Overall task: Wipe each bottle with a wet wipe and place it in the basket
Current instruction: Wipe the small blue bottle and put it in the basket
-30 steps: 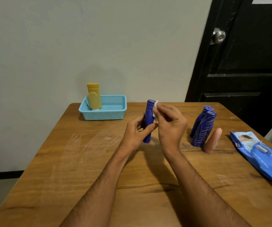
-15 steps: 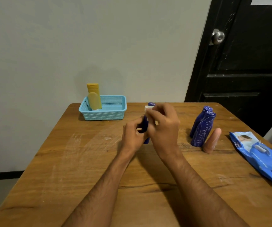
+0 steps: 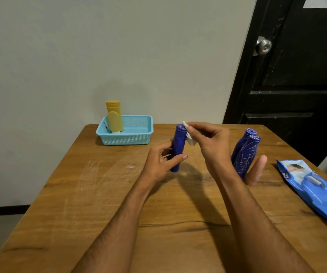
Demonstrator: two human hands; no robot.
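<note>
Half second ago right hand covered bottle top, hands bunched together; now right hand (image 3: 210,143) drawn aside, wet wipe (image 3: 188,135) pinched in fingertips, touching upper side of blue bottle (image 3: 179,147); wiping stroke probably still under way, not finished; left hand (image 3: 159,163) curled round bottle's lower half, holding it upright above bench (image 3: 79,194), between both hands; basket (image 3: 128,137) well apart at far left, two yellow bottles (image 3: 115,119) inside; three bottles (image 3: 246,154) wait just right of right hand.

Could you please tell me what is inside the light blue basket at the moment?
The basket holds two yellow bottles standing at its left end; its wall hides their bases.
</note>
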